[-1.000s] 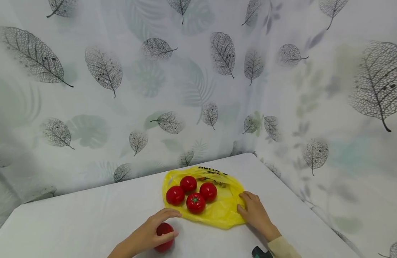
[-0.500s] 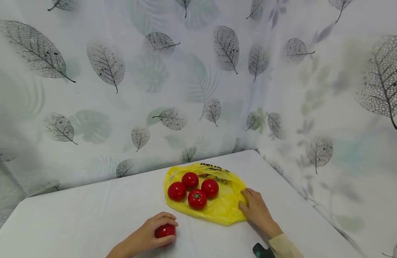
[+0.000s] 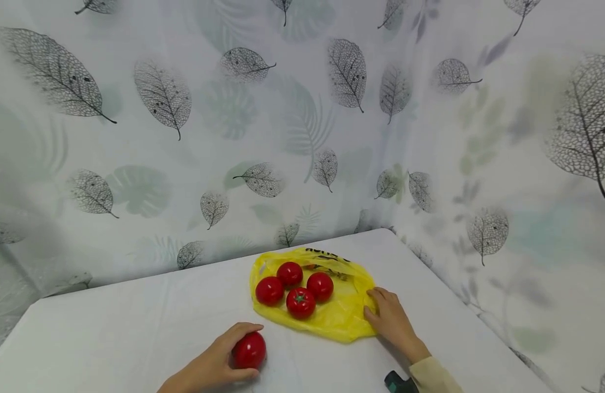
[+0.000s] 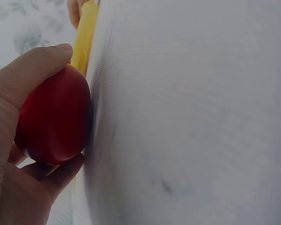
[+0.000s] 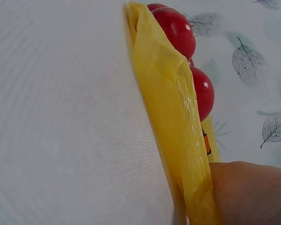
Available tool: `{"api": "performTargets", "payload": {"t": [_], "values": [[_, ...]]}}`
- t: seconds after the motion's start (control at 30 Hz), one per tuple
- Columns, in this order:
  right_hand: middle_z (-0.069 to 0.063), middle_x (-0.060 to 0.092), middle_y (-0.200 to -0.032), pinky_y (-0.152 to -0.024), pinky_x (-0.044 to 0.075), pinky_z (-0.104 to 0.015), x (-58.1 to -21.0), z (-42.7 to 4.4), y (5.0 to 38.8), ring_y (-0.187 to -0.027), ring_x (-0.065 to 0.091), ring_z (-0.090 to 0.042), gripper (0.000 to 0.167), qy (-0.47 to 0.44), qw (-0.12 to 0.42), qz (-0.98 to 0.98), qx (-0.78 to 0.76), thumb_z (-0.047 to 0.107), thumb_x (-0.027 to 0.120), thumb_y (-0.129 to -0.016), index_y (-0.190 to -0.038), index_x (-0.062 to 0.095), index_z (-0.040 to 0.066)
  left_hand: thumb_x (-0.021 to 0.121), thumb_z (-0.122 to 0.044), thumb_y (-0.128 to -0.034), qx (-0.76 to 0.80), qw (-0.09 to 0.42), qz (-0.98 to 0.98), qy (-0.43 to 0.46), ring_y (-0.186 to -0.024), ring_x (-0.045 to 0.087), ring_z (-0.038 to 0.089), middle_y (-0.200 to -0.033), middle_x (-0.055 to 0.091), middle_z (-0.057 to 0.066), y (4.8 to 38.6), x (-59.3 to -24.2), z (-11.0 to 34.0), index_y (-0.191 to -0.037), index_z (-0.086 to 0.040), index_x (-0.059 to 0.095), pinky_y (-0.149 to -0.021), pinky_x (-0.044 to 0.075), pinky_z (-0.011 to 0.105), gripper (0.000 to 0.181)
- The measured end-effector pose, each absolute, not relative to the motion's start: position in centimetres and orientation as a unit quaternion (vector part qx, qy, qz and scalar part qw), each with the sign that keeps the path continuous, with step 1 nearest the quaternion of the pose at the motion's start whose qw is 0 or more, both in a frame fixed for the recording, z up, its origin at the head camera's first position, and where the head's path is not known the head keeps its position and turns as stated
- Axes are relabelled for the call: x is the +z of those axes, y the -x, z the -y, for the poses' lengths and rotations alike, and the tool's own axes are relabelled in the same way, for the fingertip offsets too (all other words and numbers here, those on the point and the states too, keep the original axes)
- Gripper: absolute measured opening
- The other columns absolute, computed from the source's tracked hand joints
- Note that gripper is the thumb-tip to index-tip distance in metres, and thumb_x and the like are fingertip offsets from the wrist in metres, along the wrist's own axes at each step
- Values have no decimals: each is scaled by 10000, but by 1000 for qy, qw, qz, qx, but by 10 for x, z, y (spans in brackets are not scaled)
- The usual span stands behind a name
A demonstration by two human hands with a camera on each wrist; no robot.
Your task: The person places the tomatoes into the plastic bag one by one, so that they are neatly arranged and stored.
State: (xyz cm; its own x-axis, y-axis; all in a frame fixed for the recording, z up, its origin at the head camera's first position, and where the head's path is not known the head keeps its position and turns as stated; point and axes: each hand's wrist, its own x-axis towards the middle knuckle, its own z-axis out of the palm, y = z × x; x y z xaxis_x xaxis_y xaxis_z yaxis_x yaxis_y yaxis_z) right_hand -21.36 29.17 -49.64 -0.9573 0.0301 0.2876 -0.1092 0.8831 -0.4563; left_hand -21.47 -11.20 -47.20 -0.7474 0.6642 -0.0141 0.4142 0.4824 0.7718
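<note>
My left hand (image 3: pixel 219 357) holds a red tomato (image 3: pixel 250 350) at the front of the table, thumb on one side and fingers on the other. Close up in the left wrist view, the tomato (image 4: pixel 56 117) sits at the table surface between thumb and fingers. My right hand (image 3: pixel 393 323) grips the right edge of a yellow plastic bag (image 3: pixel 343 325); in the right wrist view the bag's side (image 5: pixel 164 103) stands up as a fold beside that hand (image 5: pixel 250 194). Several tomatoes lie at the bag's opening, one (image 3: pixel 300 303) with its green stem scar showing.
A white table (image 3: pixel 135 327) carries everything, its back edge against a leaf-printed curtain (image 3: pixel 282 136). A dark device (image 3: pixel 400 382) is beside the right sleeve (image 3: pixel 432 374) at the bottom edge.
My left hand has reached over the single tomato and then drawn its fingers back to the tomato's side, leaving more of it visible. The right hand keeps its grip on the bag.
</note>
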Motion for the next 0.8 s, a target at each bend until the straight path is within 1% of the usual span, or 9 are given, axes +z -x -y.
{"api": "performTargets", "payload": {"t": [0.13,0.27,0.53,0.8], "values": [[-263,504,-1352,-1048,373,-575,-499,-290,212,-1247,437,-444,430,-13,135,960,243,181,632,-918,-1263,575,-68,798,-384,-790,400,163,-851,-298,-1185,481,322,-1332,489,73,213,-472,114,-1391,-129,425,-813,582,411,752],[-263,504,-1352,-1050,371,-574,-500,-290,212,-1248,437,-443,431,-13,135,961,240,181,630,-918,-1264,574,-69,813,-387,-770,397,151,-857,-293,-1163,511,315,-1297,518,76,213,-473,112,-1348,-84,439,-801,585,419,752],[-263,517,-1335,-1040,383,-574,-498,-292,212,-1233,452,-444,424,-21,156,960,233,167,638,-911,-1254,578,-74,827,-358,-761,412,127,-852,-296,-1125,545,299,-1273,555,61,215,-472,107,-1323,-88,489,-772,593,392,709],[-263,524,-1329,-1037,386,-571,-497,-290,211,-1230,456,-449,408,-25,155,959,237,158,638,-912,-1245,585,-72,809,-375,-782,407,102,-853,-311,-1113,560,286,-1269,565,55,214,-472,103,-1326,-78,498,-783,590,367,693]]}}
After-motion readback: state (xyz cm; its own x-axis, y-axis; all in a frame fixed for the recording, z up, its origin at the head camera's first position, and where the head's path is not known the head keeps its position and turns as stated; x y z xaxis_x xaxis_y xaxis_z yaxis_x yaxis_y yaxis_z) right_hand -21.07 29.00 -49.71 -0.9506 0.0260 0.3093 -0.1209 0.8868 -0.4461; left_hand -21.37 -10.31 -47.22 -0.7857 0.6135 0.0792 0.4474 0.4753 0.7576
